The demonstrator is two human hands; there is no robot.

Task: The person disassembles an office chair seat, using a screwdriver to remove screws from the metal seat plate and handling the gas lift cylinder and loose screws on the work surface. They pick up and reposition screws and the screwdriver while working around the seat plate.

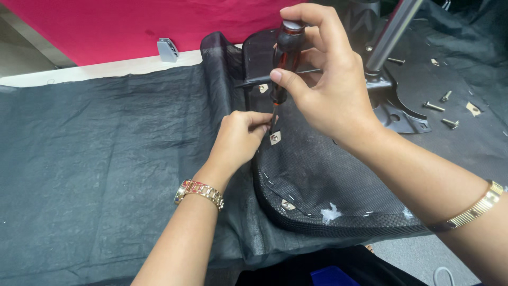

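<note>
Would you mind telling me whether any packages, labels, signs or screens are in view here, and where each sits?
None in view: only black fabric, a chair seat underside, loose bolts, and the right hand holding a screwdriver beside the left hand.

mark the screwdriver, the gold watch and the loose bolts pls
screwdriver point(286, 58), head view, on its dark red handle.
gold watch point(200, 191), head view, on the band across the wrist.
loose bolts point(434, 107), head view, on one bolt's shaft, on black fabric.
</note>
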